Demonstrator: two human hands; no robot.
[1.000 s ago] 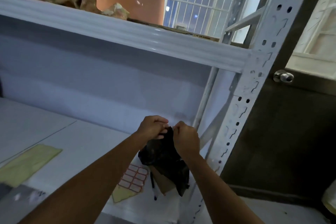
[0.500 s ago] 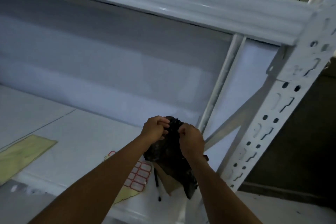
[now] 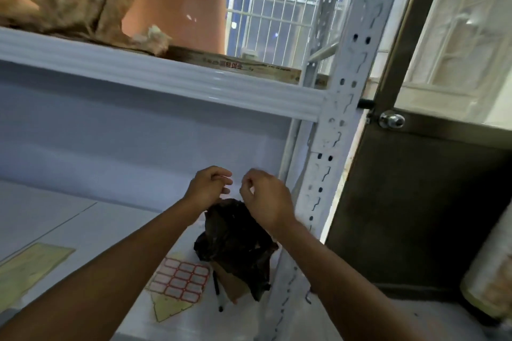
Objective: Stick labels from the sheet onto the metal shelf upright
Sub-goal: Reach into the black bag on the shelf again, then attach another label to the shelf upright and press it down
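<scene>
My left hand (image 3: 209, 188) and my right hand (image 3: 266, 196) hover close together just above a crumpled black plastic bag (image 3: 238, 241) on the shelf board. Both have their fingers curled and pinched, and I can make out nothing between the fingertips. The label sheet (image 3: 182, 278), with red-bordered white labels on yellow backing, lies flat on the board below my left forearm. The white perforated metal upright (image 3: 332, 147) rises just right of my right hand, which does not touch it.
A black pen (image 3: 217, 293) lies between the label sheet and the bag. A bare yellow backing sheet (image 3: 30, 266) lies at the far left. The white shelf beam (image 3: 166, 77) crosses overhead. Right of the upright are a door with a knob (image 3: 392, 120) and a wrapped roll (image 3: 490, 271).
Both hands have let go of the black bag and risen slightly above it. The view has tilted back up from the shelf interior.
</scene>
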